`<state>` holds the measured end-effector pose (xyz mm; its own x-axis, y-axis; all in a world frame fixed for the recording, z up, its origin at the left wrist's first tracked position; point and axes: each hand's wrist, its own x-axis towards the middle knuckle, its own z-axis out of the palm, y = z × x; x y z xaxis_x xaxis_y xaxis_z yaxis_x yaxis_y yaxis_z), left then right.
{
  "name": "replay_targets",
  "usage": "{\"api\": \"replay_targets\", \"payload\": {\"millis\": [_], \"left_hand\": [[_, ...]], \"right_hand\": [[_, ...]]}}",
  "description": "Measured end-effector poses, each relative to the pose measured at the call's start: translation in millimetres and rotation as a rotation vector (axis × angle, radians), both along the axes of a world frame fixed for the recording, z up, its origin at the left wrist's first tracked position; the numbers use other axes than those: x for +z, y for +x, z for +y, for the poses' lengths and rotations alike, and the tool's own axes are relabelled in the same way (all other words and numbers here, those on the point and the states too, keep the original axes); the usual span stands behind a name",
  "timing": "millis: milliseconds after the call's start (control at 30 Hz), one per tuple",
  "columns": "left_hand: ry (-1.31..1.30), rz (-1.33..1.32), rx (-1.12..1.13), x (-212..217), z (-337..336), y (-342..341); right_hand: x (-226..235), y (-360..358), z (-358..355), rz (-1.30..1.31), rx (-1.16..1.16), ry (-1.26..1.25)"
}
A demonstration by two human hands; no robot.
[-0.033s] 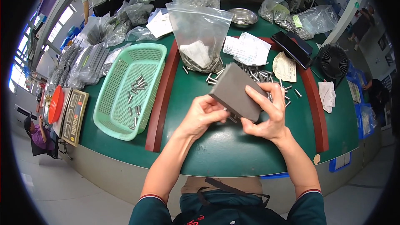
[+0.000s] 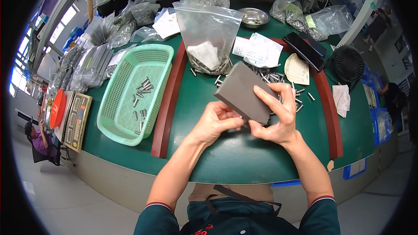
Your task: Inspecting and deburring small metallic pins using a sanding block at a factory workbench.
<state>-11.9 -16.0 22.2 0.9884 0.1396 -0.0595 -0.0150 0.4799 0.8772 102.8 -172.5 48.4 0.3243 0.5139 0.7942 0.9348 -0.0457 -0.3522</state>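
Observation:
My right hand (image 2: 281, 119) grips a dark grey rectangular block (image 2: 246, 93), fingers along its right side and thumb at its lower edge. The block is tilted above the green table. My left hand (image 2: 217, 122) is closed in a pinch at the block's lower edge, close to my right thumb. A small metal pin, mostly hidden, seems to be between its fingertips. Behind the block lies a pile of shiny metal pins (image 2: 274, 77), partly covered by it. Several more pins (image 2: 143, 88) lie in the green plastic basket (image 2: 163, 78) to the left.
Dark red bars (image 2: 169, 104) frame the work area on the green table (image 2: 209, 165). Beyond the pile stand a clear bag of pins (image 2: 209, 30), papers (image 2: 259, 50) and a metal bowl (image 2: 254, 16). A phone (image 2: 303, 51) and black fan (image 2: 347, 63) are right; a scale (image 2: 77, 122) is left.
The block has shifted slightly left and up. My left fingertips have moved right along its lower edge, nearer my right thumb.

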Motion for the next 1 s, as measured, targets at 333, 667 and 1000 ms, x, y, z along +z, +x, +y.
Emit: {"api": "replay_targets", "payload": {"millis": [333, 667, 1000], "left_hand": [[-0.059, -0.067, 0.004, 1.1, -1.0, -1.0], [-0.069, -0.096, 0.062, 7.7, 9.0, -4.4], [0.018, -0.032, 0.049, -2.5, 1.1, -4.0]], "right_hand": [[2.2, -1.6, -2.7, -0.028, 0.000, 0.008], [-7.7, 1.7, -9.9, -0.032, 0.002, -0.030], [-6.9, -0.2, -4.9, 0.010, 0.008, -0.011]]}}
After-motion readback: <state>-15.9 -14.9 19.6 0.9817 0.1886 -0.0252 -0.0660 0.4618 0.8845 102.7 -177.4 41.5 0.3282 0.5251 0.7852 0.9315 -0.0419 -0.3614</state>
